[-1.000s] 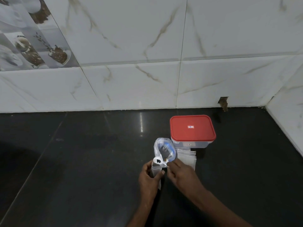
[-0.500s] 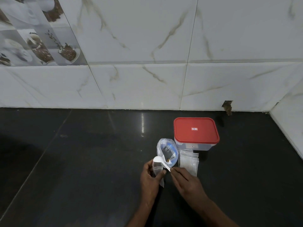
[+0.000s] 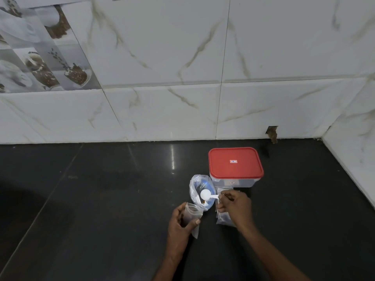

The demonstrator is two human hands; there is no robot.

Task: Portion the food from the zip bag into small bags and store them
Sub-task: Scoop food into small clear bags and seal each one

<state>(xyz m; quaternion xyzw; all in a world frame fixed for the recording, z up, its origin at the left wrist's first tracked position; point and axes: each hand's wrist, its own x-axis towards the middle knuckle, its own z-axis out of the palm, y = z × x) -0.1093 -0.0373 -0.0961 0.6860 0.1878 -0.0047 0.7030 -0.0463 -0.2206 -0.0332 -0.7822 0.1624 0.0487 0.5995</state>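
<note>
While the clear, blue-tinted plastic zip bag (image 3: 195, 185) stands open-mouthed on the glossy black counter (image 3: 101, 199), the small white plastic spoon (image 3: 206, 194) hangs right over its opening, bowl up and looking empty. The spoon's long axis runs nearly level, from the bowl on the left to the handle end on the right. There the right hand (image 3: 233, 205) pinches it between thumb and fingertips, the other fingers loosely bent.

So the food lies straight below the spoon's bowl and to the left of the pinch. I'd judge the coming dip needs only a short tilt down.

The small clear plastic pouch (image 3: 191, 214) sits at the zip bag's near-left edge. The left hand (image 3: 180, 222) holds it upright, fingers wrapped behind and thumb across the front. Whether pouch and zip bag touch, I can't tell.

Under the right hand lie a few more flat clear pouches (image 3: 222, 219). Just behind stands the clear rectangular box with the red lid (image 3: 235, 165), closed, near the marble-tiled wall (image 3: 182, 57).
</note>
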